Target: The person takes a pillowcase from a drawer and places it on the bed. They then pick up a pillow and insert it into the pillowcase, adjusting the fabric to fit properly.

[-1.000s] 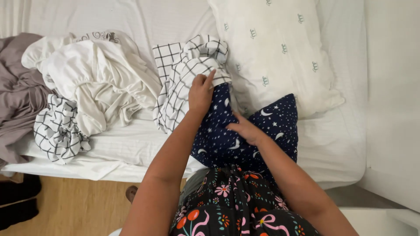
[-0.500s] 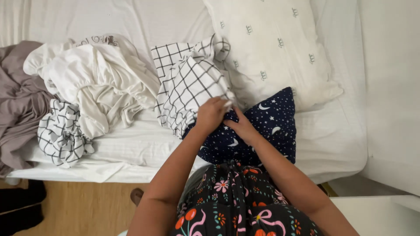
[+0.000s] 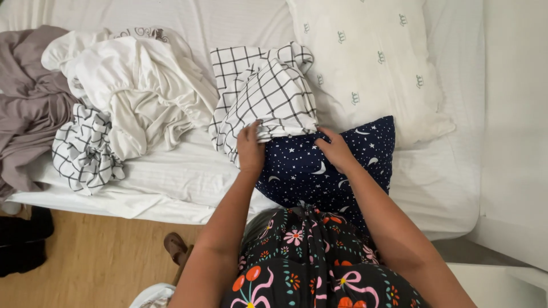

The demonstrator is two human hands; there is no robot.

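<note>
On the near edge of the bed (image 3: 171, 177), seen from the head camera, a navy pillow (image 3: 337, 165) printed with white stars and crescent moons lies against the person's body, its far corner touching a large white pillow (image 3: 365, 63) with small grey motifs. Both hands meet at the navy pillow's top left edge, where a white cloth with a black grid pattern (image 3: 268, 94) lies bunched and overlaps it. The left hand (image 3: 250, 149) is curled around the lower hem of that grid cloth, fingers clenched on the fabric just above the pillow's edge. The right hand (image 3: 334, 149) rests on the navy pillow's upper edge with fingers bent, pinching at the seam where the grid cloth meets it; whether it grips the pillow or the cloth I cannot tell. Left of the grid cloth sits a heap of crumpled white garments (image 3: 137, 91), with a smaller black-and-white checked piece (image 3: 83, 151) at its lower side and a grey-mauve cloth (image 3: 25, 108) at the bed's far left. Below the mattress, wooden floor (image 3: 97, 256) shows.
</note>
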